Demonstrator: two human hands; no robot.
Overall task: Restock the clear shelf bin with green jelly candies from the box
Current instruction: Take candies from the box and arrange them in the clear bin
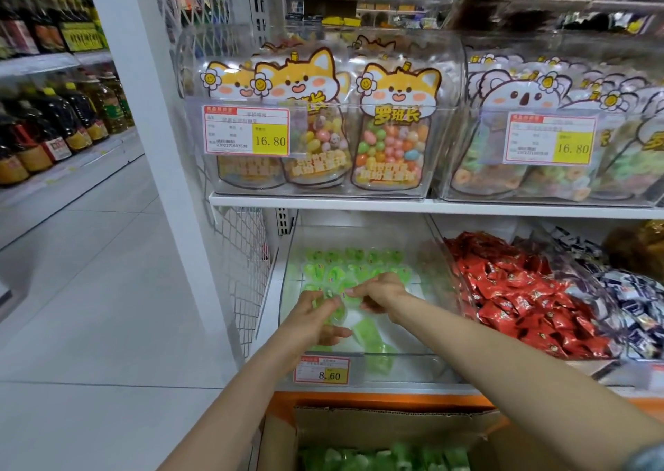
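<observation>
Nearest the camera, an open cardboard box (pixel 363 425) sits below the shelving, with green jelly candies (pixel 381 458) showing blurred at its bottom. Just above it runs an orange shelf edge (pixel 395 398), and above that stands the clear shelf bin (pixel 406 366), with a price tag (pixel 321 370) reading 8.60 on its front wall. Both bare forearms reach over this front wall into the bin. The left hand (pixel 316 316) has its fingers curled round a few of the green candies near the bin's front left. The right hand (pixel 379 290) is just beside it, a little further in, fingers bent down onto the candies; whether it grips any cannot be told through the blur. More green candies lie loose on the bin floor, thicker toward the back, with bare floor at the right. To the right, a neighbouring bin holds red-wrapped candies (pixel 521 298), and beyond it are blue-and-white wrapped candies (pixel 632 312). On the white shelf (pixel 359 202) above, clear bins hold fox-shaped bags of jelly beans (pixel 393 129) and koala-shaped bags (pixel 517 111), each bin tagged 16.80. Far left, across the tiled aisle floor (pixel 90 290), stand oil bottles (pixel 54 125) on shelves.
</observation>
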